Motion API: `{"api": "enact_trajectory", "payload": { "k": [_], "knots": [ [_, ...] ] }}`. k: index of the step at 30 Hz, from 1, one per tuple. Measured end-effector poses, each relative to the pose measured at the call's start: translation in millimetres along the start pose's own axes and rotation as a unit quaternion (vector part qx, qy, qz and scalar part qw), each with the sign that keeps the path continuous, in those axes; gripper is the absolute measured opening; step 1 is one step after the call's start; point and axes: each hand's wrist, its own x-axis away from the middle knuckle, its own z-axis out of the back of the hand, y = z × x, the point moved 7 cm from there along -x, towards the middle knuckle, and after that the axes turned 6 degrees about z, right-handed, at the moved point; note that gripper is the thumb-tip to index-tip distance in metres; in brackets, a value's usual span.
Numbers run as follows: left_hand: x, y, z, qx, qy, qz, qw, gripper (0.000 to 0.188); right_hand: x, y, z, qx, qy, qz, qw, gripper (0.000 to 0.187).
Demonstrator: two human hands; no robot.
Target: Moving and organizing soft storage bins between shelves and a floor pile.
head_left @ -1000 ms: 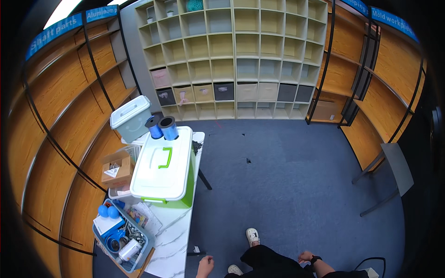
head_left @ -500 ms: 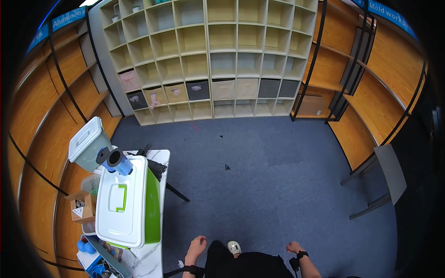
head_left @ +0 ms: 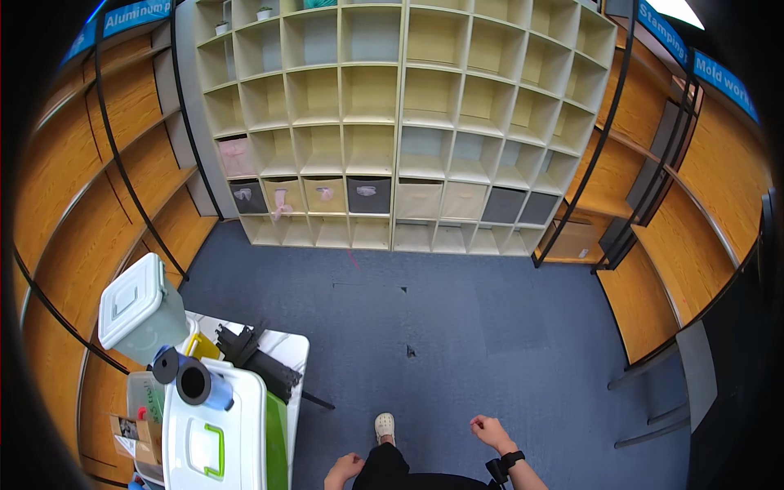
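Note:
My left hand [head_left: 348, 466] hangs low beside my leg, its fingers loosely curled in and nothing visible in them. Out in front of my right thigh is my right hand [head_left: 488, 430], also curled and bare. A black band [head_left: 512, 459] wraps the right wrist. Neither hand touches anything; the left is nearest to the white-lidded green storage box [head_left: 188, 425] on the table. Two blue rolls with dark ends, one being a blue spool [head_left: 204, 384], sit on that lid. One foot in a cream clog [head_left: 385, 426] steps forward on the floor.
A marble-patterned table [head_left: 287, 347] at left carries a grey-green lidded bin [head_left: 143, 314] and a black folded stand [head_left: 257, 359]. Ahead stands a cream cube shelf [head_left: 398, 163] with fabric bins. Wooden racks line both sides, and a grey chair [head_left: 692, 376] is at right.
The view has moved forward and the table has slid lower. My left hand has dropped toward the lower edge, while my right has swung forward and inward. The clogged foot is farther forward.

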Motion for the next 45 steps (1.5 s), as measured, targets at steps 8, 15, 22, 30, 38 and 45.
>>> {"api": "enact_trajectory", "payload": {
  "k": [8,15,22,30,38,45],
  "knots": [
    [-89.6,103.9,139.6,0.105,0.123,-0.084,0.983,0.028,-143.6,-42.6,29.8,0.121,-0.039,0.023,0.992,0.023],
    [-148.9,195.8,204.8,0.114,0.085,-0.143,0.979,0.024,-190.1,40.1,43.9,0.19,-0.087,-0.112,0.972,0.024],
    [-233.0,249.1,234.4,0.097,0.079,-0.159,0.979,0.024,-308.5,102.0,37.3,-0.017,-0.051,-0.112,0.992,0.015],
    [-315.1,303.5,331.3,0.089,0.157,-0.116,0.977,0.023,-548.2,-67.8,94.1,0.1,-0.049,0.084,0.99,0.018],
    [-351.9,229.5,385.4,0.176,0.27,0.086,0.943,0.025,-715.7,-264.7,88.0,0.031,-0.106,0.179,0.978,0.017],
    [-404.7,147.6,415.8,0.486,0.155,0.18,0.841,0.028,-799.6,-381.6,-22.4,-0.002,-0.242,0.201,0.949,0.016]
  ]
}}
